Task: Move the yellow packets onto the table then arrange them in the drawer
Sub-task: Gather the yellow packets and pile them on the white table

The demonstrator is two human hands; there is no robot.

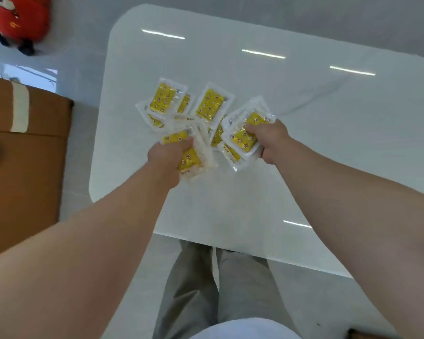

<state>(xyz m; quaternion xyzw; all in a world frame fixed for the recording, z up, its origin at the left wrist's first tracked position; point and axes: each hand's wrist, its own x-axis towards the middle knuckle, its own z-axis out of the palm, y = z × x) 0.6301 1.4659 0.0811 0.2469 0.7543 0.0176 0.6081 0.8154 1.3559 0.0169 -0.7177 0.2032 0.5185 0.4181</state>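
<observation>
Fingers of the left hand (168, 155) lay mostly hidden behind its own back and the yellow packets (211, 104) it gripped. Those of the right hand (267, 139) curled out of sight under a second bundle. Print on the packets was too blurred to read. Overlapped packets showed only corners, so their number could not be told. The table (304, 118) ran off the right edge. A blurred red object (17, 18) was cut by the top-left corner, a brown box (27, 167) by the left edge.
</observation>
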